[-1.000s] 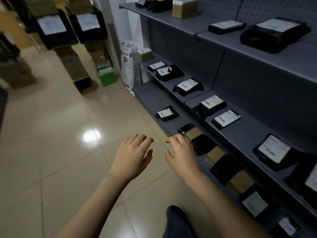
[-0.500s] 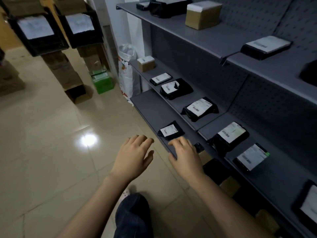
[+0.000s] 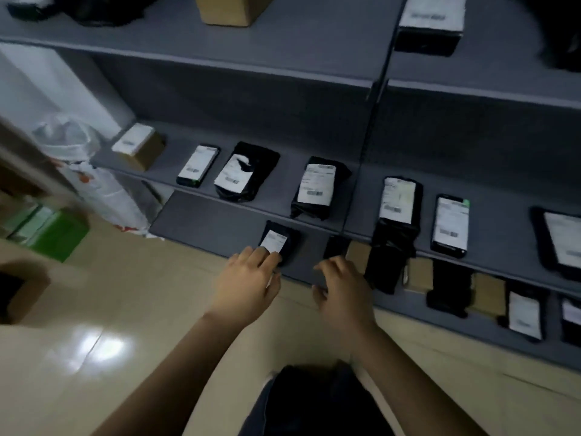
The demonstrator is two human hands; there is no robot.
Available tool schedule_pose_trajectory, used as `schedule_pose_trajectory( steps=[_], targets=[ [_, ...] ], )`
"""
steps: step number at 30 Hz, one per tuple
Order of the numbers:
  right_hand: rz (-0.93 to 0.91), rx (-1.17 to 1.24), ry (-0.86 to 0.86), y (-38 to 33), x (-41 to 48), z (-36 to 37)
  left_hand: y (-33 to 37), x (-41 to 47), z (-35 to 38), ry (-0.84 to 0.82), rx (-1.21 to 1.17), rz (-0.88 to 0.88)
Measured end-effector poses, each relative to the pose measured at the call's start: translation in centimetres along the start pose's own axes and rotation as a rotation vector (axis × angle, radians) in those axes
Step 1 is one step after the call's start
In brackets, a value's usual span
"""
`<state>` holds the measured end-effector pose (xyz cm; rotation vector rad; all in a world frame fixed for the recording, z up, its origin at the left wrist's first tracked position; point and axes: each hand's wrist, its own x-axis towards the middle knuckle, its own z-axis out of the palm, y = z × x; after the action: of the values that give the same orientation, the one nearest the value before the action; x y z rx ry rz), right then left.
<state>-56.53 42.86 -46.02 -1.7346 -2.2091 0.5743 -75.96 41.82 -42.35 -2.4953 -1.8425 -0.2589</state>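
Note:
A small black parcel with a white label (image 3: pixel 278 242) lies near the front of the lowest grey shelf (image 3: pixel 201 229). My left hand (image 3: pixel 248 280) reaches to it, fingers spread, with the fingertips on its near edge. My right hand (image 3: pixel 342 287) hovers over the shelf's front edge a little to the right, fingers relaxed and holding nothing. Just beyond it lie a small black item (image 3: pixel 334 247) and a brown box (image 3: pixel 358 254).
Several black labelled parcels and brown boxes line the grey shelves above and to the right. A white printed sack (image 3: pixel 94 180) stands at the shelf's left end, with a green box (image 3: pixel 47 231) and cardboard boxes on the tiled floor. My knee (image 3: pixel 314 401) is below.
The view has turned to face the shelves. My left hand has moved forward from over the floor onto the small black parcel. My right hand stays over the shelf's front edge.

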Motion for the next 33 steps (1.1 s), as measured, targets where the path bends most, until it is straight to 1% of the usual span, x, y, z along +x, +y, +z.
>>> schedule_pose_trajectory(
  steps=[2, 4, 7, 11, 12, 17, 22, 25, 29, 33],
  targets=[
    [0.078, 0.002, 0.026, 0.5, 0.3, 0.9, -0.5, 1.4, 1.4, -0.016, -0.031, 0.06],
    [0.14, 0.001, 0.019, 1.6, 1.0, 1.8, -0.7, 3.0, 3.1, -0.06, -0.039, 0.08],
    [0.262, 0.019, -0.02, 3.8, 1.9, 3.4, -0.9, 4.8, 6.3, -0.179, -0.073, 0.102],
    [0.443, 0.038, -0.012, 4.8, 1.8, 5.7, -1.5, 5.3, 9.2, -0.286, -0.115, 0.178],
    [0.47, 0.037, -0.017, 4.7, 1.7, 6.2, -1.7, 5.4, 9.5, -0.292, -0.124, 0.2],
    [0.572, 0.05, 0.018, 4.7, 2.6, 10.8, -4.2, 6.5, 13.5, -0.305, -0.114, 0.334],
    [0.645, 0.081, 0.034, 6.9, 3.5, 17.4, -6.8, 7.4, 21.6, -0.327, -0.093, 0.441],
    [0.668, 0.067, 0.041, 9.4, 4.1, 21.2, -7.2, 8.0, 27.0, -0.278, -0.092, 0.48],
    [0.687, 0.08, 0.062, 14.5, 7.0, 27.7, -7.3, 10.3, 35.6, -0.203, -0.11, 0.454],
    [0.682, 0.084, 0.083, 19.7, 11.0, 35.6, -7.2, 11.8, 44.7, -0.183, -0.074, 0.434]
  ],
)
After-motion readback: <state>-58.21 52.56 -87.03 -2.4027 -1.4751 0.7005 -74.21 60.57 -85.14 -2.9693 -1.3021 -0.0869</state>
